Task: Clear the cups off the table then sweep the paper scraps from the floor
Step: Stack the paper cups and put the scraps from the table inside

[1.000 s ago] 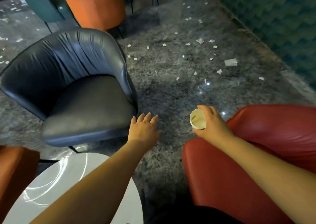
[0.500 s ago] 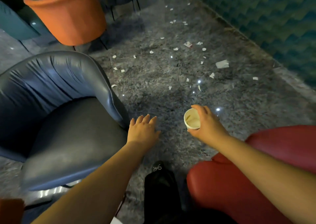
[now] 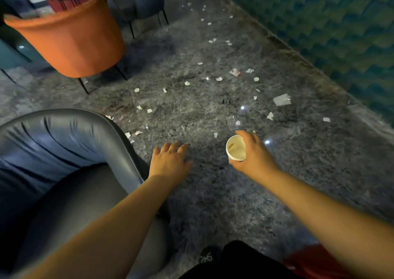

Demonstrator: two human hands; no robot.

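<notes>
We record 1 paper cup (image 3: 235, 148) gripped in the right hand (image 3: 253, 153), fingers (image 3: 245, 134) wrapped round its far wall and thumb underneath, mouth tilted toward the camera. It is carried in the air above the floor (image 3: 213, 193), well apart from any surface; we judge it is held out in front for carrying to wherever the cups go. The inside looks empty or nearly so, which would explain why the tilt is tolerated. The left hand (image 3: 170, 161) holds nothing, fingers loosely spread, palm down, just beside the edge of the grey chair (image 3: 64, 150), probably for balance while passing it. Paper scraps (image 3: 281, 99) lie scattered across the floor ahead, unswept, toward the orange chair (image 3: 70, 42). Sweeping is not yet begun.
</notes>
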